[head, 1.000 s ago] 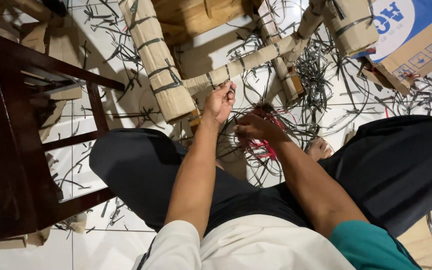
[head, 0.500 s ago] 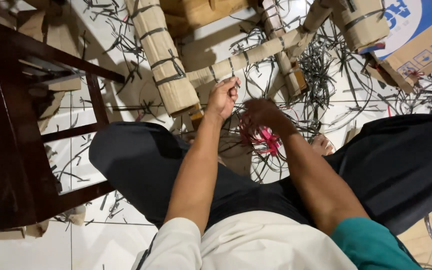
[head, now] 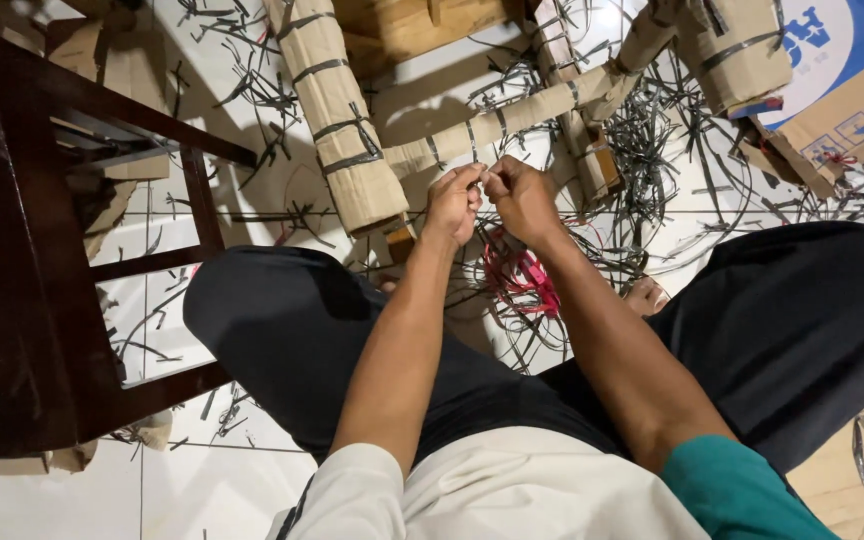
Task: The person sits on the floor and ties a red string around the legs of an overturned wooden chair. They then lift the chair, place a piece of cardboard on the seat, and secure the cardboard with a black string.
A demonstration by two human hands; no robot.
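Hands meet fingertip to fingertip in the head view: left hand (head: 452,203) and right hand (head: 522,197) pinch together on a thin dark strip (head: 484,174), just in front of a cardboard-wrapped rail (head: 497,125). Cut strips (head: 652,150) litter the tiled floor (head: 212,480). A red bundle (head: 522,275) lies below the wrists; a dark chair (head: 22,250) stands left.

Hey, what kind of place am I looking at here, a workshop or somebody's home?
Probably a room in a home used as a makeshift workspace. The person sits on a white tiled floor strewn with dark strap offcuts, beside a dark wooden chair and cardboard-wrapped furniture legs. Both hands meet at one wrapped bar.
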